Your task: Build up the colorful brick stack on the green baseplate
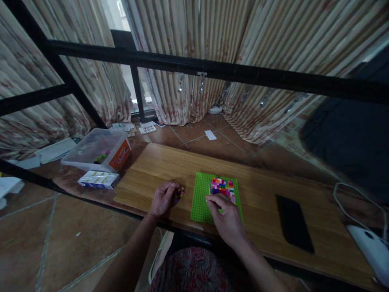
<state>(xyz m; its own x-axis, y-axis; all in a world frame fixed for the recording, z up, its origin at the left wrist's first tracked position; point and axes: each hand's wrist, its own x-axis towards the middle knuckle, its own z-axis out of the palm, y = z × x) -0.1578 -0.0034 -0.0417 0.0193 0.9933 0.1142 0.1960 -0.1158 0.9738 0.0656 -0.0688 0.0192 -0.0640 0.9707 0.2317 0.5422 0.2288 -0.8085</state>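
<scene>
A green studded baseplate (200, 202) lies on the wooden board, bearing a block of many-coloured small toy bricks (223, 186) on its right part. My right hand (227, 217) is over the baseplate, thumb and fingers pinched together at the block's near left corner and covering some of it. Whatever is between those fingertips is too small to make out. To the left of the baseplate, my left hand (164, 198) rests on the board with its fingers curled closed. Loose small bricks (179, 195) lie right beside its fingers, and the inside of that hand is hidden.
A black phone-like slab (294, 223) lies to the right, with a white device and cable (367, 247) beyond it. At the left stand a clear plastic bin (94, 150) and a small box (99, 179). Black metal bars (212, 67) cross in front of striped curtains.
</scene>
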